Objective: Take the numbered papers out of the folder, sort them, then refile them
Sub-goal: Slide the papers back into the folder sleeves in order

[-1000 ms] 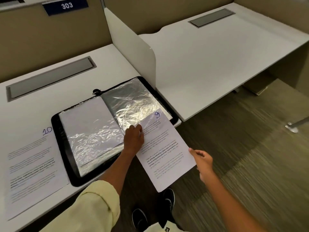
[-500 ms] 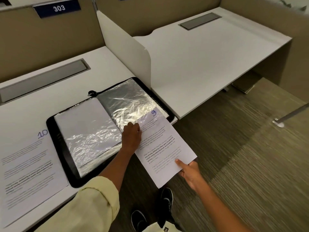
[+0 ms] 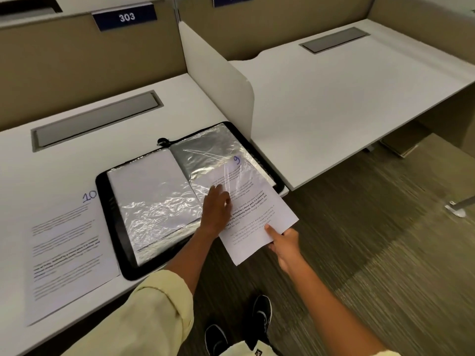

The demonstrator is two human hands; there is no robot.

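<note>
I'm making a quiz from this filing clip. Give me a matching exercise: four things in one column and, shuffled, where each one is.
Things:
1. paper marked 9
2. paper marked 10
3. folder
4. sign 303

Places:
A. on the partition behind the desk
B. open on the desk
C. flat on the desk, left of the folder
D. top part under the folder's right clear sleeve

Pairs: 1-D, 2-C, 3-B, 4-A

I noted the folder (image 3: 113, 227) lying open on the table (image 3: 77, 155), near its front edge, against the divider (image 3: 218, 80) on its right. Sheet 10 (image 3: 66, 253) lay on the table left of the folder. Sheet 9 (image 3: 254, 222) sat partly in the folder's right-hand sleeve (image 3: 205, 155), its lower half overhanging the table edge.
</note>
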